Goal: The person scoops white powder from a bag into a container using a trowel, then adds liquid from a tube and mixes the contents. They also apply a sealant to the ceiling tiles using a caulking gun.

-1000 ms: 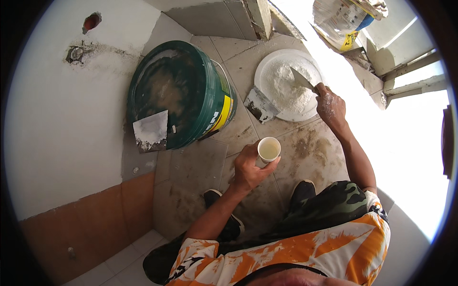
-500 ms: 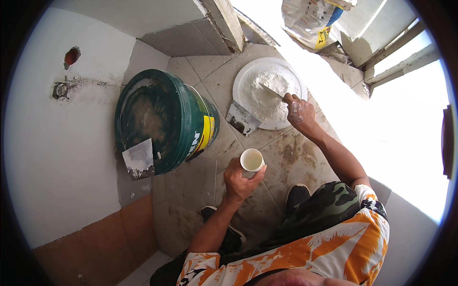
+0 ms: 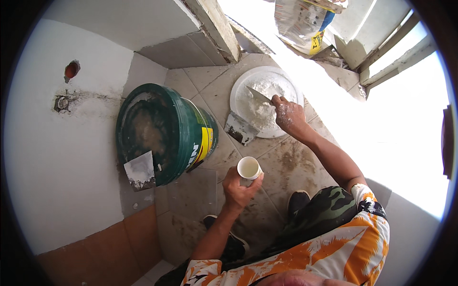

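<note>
My left hand (image 3: 239,191) is closed around a white cup (image 3: 249,168) with pale liquid in it, held upright above the floor. My right hand (image 3: 290,116), dusted with white powder, grips a putty knife (image 3: 259,95). Its metal blade points up and left over the white powder (image 3: 268,90) heaped on a round white tray (image 3: 236,101). The handle is mostly hidden in my fingers. A flat scraper blade (image 3: 241,127) smeared with white rests against the tray's lower left rim.
A green lidded bucket (image 3: 191,128) stands at the left, with another white-smeared scraper (image 3: 140,168) on its lid. A bag (image 3: 301,24) stands at the far side by a wooden frame (image 3: 214,28). A wall (image 3: 81,157) with a pipe hole bounds the left.
My right hand has shifted left, carrying the putty knife across the powder. The powder heap looks more disturbed. The left hand still holds the cup. The view has tilted slightly.
</note>
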A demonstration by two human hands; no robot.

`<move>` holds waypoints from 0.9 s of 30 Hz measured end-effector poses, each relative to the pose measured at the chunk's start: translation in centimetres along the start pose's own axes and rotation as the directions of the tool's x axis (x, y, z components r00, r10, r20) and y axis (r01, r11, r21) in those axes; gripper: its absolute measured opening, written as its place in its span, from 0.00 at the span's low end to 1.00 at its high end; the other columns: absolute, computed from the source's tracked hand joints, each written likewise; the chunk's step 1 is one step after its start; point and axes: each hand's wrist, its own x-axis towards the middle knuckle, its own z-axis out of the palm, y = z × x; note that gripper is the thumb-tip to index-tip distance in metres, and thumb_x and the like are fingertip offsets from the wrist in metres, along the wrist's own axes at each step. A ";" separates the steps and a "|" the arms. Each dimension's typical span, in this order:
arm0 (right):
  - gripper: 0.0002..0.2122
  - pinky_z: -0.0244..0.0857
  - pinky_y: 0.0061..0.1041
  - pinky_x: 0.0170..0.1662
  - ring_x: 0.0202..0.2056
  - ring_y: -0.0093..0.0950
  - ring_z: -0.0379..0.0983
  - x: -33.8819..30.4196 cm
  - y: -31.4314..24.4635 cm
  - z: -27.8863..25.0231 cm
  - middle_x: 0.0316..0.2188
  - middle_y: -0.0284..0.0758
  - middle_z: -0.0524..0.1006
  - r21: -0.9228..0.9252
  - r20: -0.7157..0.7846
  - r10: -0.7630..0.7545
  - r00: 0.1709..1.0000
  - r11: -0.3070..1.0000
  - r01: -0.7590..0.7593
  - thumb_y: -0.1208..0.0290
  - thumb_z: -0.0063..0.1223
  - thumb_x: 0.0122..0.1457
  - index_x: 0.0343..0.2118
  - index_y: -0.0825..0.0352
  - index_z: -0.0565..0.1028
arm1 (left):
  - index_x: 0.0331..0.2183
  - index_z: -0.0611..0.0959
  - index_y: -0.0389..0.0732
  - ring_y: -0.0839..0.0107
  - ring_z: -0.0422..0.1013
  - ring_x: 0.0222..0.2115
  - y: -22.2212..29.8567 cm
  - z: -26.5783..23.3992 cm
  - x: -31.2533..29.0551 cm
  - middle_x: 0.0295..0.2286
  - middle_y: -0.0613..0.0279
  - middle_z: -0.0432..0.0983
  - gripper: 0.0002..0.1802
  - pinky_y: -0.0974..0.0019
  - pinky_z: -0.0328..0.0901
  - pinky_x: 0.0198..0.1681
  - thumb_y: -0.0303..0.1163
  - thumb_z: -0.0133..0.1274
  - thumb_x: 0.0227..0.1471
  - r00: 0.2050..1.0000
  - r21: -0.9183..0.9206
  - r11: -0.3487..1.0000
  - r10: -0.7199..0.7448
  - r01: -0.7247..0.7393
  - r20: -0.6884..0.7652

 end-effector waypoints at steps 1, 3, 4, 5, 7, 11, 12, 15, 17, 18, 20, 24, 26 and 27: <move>0.13 0.72 0.44 0.37 0.34 0.46 0.79 0.3 0.9 0.6 0.36 0.45 0.79 -0.029 0.018 -0.015 1.000 0.999 0.015 0.79 0.46 0.54 0.42 0.65 0.72 | 0.32 0.83 0.39 0.59 0.76 0.29 -0.1 0.2 0.1 0.29 0.57 0.79 0.16 0.59 0.70 0.32 0.29 0.72 0.39 1.000 0.000 1.000 0.009 -0.009 0.010; 0.12 0.72 0.43 0.36 0.33 0.45 0.79 1.3 1.4 0.8 0.36 0.44 0.79 -0.069 0.044 -0.057 0.997 0.996 0.060 0.79 0.46 0.54 0.42 0.64 0.73 | 0.32 0.83 0.39 0.59 0.77 0.29 -0.1 0.0 0.6 0.29 0.57 0.79 0.16 0.59 0.70 0.32 0.29 0.72 0.39 1.000 0.010 1.000 0.026 -0.026 0.012; 0.11 0.72 0.43 0.35 0.32 0.44 0.79 1.2 1.9 0.5 0.34 0.43 0.80 -0.107 0.053 -0.027 0.998 0.994 0.032 0.78 0.47 0.54 0.41 0.64 0.74 | 0.32 0.83 0.39 0.59 0.77 0.29 0.3 -0.1 0.6 0.29 0.57 0.79 0.16 0.59 0.70 0.32 0.29 0.72 0.39 1.000 0.009 1.000 0.028 -0.028 0.008; 0.11 0.72 0.43 0.34 0.31 0.44 0.79 1.5 1.3 -0.5 0.34 0.43 0.79 -0.107 0.019 -0.038 0.999 0.993 0.040 0.78 0.47 0.54 0.41 0.63 0.74 | 0.32 0.83 0.39 0.59 0.77 0.29 0.5 -0.2 0.5 0.29 0.57 0.79 0.16 0.59 0.70 0.32 0.29 0.72 0.39 1.000 0.013 1.000 0.020 -0.020 0.000; 0.11 0.72 0.42 0.33 0.30 0.43 0.79 1.8 0.6 -2.2 0.33 0.42 0.79 -0.119 -0.037 -0.058 0.998 0.992 0.053 0.78 0.48 0.54 0.40 0.63 0.74 | 0.32 0.83 0.39 0.59 0.77 0.29 0.6 -0.6 0.4 0.29 0.57 0.79 0.16 0.59 0.70 0.32 0.29 0.72 0.39 1.000 0.014 1.000 0.004 -0.004 -0.009; 0.09 0.72 0.41 0.31 0.29 0.41 0.79 5.0 3.8 -1.4 0.31 0.42 0.79 -0.241 -0.108 -0.184 0.977 0.958 0.154 0.77 0.48 0.55 0.39 0.63 0.75 | 0.32 0.83 0.39 0.60 0.77 0.29 -0.1 0.0 1.0 0.28 0.58 0.79 0.17 0.59 0.71 0.32 0.30 0.72 0.39 0.999 -0.028 0.999 0.046 -0.046 0.008; 0.09 0.72 0.41 0.31 0.29 0.41 0.79 5.0 4.0 -1.0 0.31 0.42 0.79 -0.244 -0.054 -0.191 0.980 0.954 0.172 0.77 0.48 0.55 0.39 0.63 0.75 | 0.33 0.83 0.39 0.60 0.77 0.29 -0.1 0.0 1.0 0.28 0.57 0.79 0.17 0.59 0.71 0.33 0.30 0.72 0.39 0.999 -0.032 0.999 0.030 -0.030 0.014; 0.08 0.72 0.41 0.30 0.29 0.42 0.79 3.7 2.5 -0.9 0.31 0.42 0.79 -0.271 0.009 -0.214 0.977 0.940 0.209 0.76 0.48 0.54 0.37 0.63 0.76 | 0.33 0.83 0.39 0.60 0.77 0.29 -0.1 -0.5 0.7 0.29 0.57 0.79 0.18 0.59 0.71 0.33 0.31 0.73 0.39 1.000 -0.021 1.000 -0.005 0.005 0.003; 0.07 0.71 0.43 0.28 0.28 0.42 0.79 3.2 2.2 -0.8 0.30 0.41 0.79 -0.204 -0.084 -0.226 0.971 0.957 0.205 0.74 0.49 0.54 0.35 0.62 0.76 | 0.33 0.83 0.39 0.60 0.77 0.29 0.1 -0.8 0.5 0.29 0.57 0.79 0.18 0.59 0.71 0.33 0.32 0.73 0.39 1.000 -0.018 1.000 -0.008 0.008 -0.002; 0.13 0.72 0.41 0.32 0.31 0.41 0.80 3.1 2.6 -1.0 0.36 0.39 0.81 -0.216 0.072 -0.140 0.987 0.964 0.153 0.79 0.48 0.50 0.38 0.62 0.78 | 0.33 0.83 0.39 0.60 0.77 0.30 -0.2 -0.5 0.5 0.29 0.57 0.79 0.18 0.59 0.71 0.33 0.32 0.73 0.39 1.000 -0.021 1.000 -0.001 0.001 0.005; 0.07 0.70 0.42 0.29 0.30 0.41 0.79 1.9 2.8 -1.2 0.30 0.41 0.79 -0.187 0.017 -0.169 0.985 0.968 0.170 0.74 0.47 0.54 0.35 0.60 0.77 | 0.33 0.84 0.39 0.59 0.78 0.30 -0.8 -0.5 0.7 0.29 0.57 0.79 0.18 0.59 0.71 0.34 0.32 0.72 0.39 1.000 0.003 1.000 -0.010 0.010 0.023; 0.10 0.71 0.42 0.32 0.30 0.43 0.79 -0.2 3.0 -0.7 0.31 0.42 0.80 -0.135 0.042 -0.130 0.991 0.982 0.134 0.75 0.48 0.52 0.38 0.62 0.75 | 0.35 0.84 0.38 0.59 0.78 0.32 0.6 -0.8 1.5 0.30 0.55 0.80 0.19 0.59 0.72 0.36 0.32 0.72 0.40 0.999 -0.026 0.998 0.048 -0.049 -0.024; 0.11 0.72 0.41 0.32 0.30 0.41 0.79 -0.4 4.6 -0.9 0.31 0.42 0.80 -0.115 0.016 -0.107 0.994 0.987 0.108 0.76 0.49 0.50 0.38 0.62 0.75 | 0.36 0.83 0.37 0.59 0.78 0.32 -0.3 -0.6 2.5 0.31 0.54 0.80 0.20 0.59 0.72 0.37 0.32 0.72 0.40 1.000 -0.031 0.999 0.023 -0.023 0.008; 0.11 0.72 0.41 0.31 0.30 0.41 0.79 -1.1 4.0 -1.4 0.30 0.42 0.80 -0.104 -0.046 -0.081 0.996 0.992 0.076 0.77 0.49 0.50 0.38 0.63 0.75 | 0.36 0.83 0.37 0.59 0.79 0.32 -1.0 -0.9 2.0 0.33 0.54 0.80 0.20 0.59 0.72 0.36 0.31 0.72 0.40 1.000 -0.059 0.998 -0.007 0.008 0.017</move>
